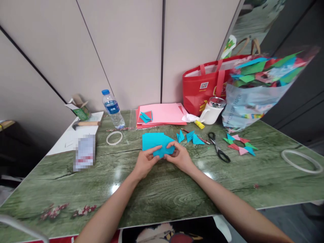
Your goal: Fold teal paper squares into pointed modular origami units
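Note:
Between my two hands is a folded piece of blue paper, pinched at both lower sides. My left hand closes thumb and forefinger on its left side. On the right, my right hand grips the other side the same way. Just behind lies a stack of blue paper, partly covered by the held piece. Several folded blue paper pieces rest to the right, beside a pencil. Black-handled scissors lie farther right, next to a multicoloured folded paper ring.
Pink paper sheets lie against the wall. A water bottle, tape roll, hammer and small box stand or lie left. A white mug, red bag and bag of folded paper are at right.

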A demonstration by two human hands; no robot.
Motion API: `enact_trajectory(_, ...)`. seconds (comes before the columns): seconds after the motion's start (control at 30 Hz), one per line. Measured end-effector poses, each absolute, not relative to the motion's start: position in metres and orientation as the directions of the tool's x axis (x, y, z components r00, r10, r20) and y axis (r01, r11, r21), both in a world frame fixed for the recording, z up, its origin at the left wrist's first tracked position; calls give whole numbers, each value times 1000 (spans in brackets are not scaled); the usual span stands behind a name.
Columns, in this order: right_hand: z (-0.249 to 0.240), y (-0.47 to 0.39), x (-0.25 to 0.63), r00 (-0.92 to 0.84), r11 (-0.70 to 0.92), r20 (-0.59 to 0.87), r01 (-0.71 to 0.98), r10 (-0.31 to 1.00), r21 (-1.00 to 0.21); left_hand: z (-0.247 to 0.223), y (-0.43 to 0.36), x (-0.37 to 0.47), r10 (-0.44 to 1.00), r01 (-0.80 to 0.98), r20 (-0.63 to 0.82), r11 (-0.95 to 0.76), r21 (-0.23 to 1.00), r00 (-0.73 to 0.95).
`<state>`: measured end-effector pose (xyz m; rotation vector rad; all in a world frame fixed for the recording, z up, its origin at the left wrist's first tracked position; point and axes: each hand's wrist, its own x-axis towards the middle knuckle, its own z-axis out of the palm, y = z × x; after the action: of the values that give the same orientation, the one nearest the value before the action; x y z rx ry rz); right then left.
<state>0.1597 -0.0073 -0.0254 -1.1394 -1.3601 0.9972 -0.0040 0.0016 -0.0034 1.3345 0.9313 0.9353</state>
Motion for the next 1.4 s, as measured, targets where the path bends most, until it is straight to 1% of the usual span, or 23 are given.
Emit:
enact_trajectory(0.1,-22,-4,165,-48,138,142,-83,989,-987,-2,3,-6,940,-60,-23,47,997,339)
enact_trajectory(0.17,-19,-2,168,-49,148,155,-126,987,-981,-2,4,-6,942,-82,-33,63,995,334)
enact_trajectory(0.23,-17,-1,171,-58,163,171,-122,984,-979,-1,5,-7,942,-104,-32,70,992,333)
enact_trajectory(0.37,-20,4,180,-73,154,159,-68,985,-986,1,9,-11,949,-151,-26,77,986,315)
enact_trajectory(0.43,-22,8,185,-27,190,192,-59,981,-980,3,12,-14,955,-160,-15,65,985,295)
enact_trajectory(0.5,-23,11,188,33,249,248,-56,968,-967,5,14,-16,958,-123,-18,56,991,287)
enact_trajectory(0.57,-22,12,189,36,287,285,-36,958,-957,6,14,-17,958,-29,-37,47,998,286)
enact_trajectory(0.63,-20,11,188,-27,303,303,-11,953,-953,7,13,-16,955,71,-44,24,997,293)
enact_trajectory(0.7,-18,8,185,-128,320,317,7,940,-947,9,12,-16,952,146,-37,-8,989,303)
enact_trajectory(0.77,-17,5,184,-237,345,331,16,913,-938,9,12,-17,953,194,-27,-33,980,303)
enact_trajectory(0.83,-15,3,183,-310,372,347,25,885,-928,9,12,-18,959,214,-6,-57,975,282)
enact_trajectory(0.9,-14,2,182,-327,394,361,38,873,-918,8,13,-20,967,183,28,-76,980,253)
enact_trajectory(1.0,-14,0,179,-300,404,369,60,880,-913,4,16,-21,981,59,71,-83,995,179)
enact_trajectory(1.13,-18,-6,170,-300,369,341,40,891,-928,-1,17,-18,994,-77,29,-20,997,109)
enact_trajectory(1.2,-21,-8,165,-310,353,327,29,893,-935,-2,17,-17,993,-89,42,-32,996,112)
enact_trajectory(1.3,-22,-10,162,-309,350,317,56,897,-935,-2,16,-16,987,-51,69,-63,997,142)
enact_trajectory(1.4,-21,-9,163,-268,367,325,123,907,-922,1,15,-15,980,-56,6,6,998,200)
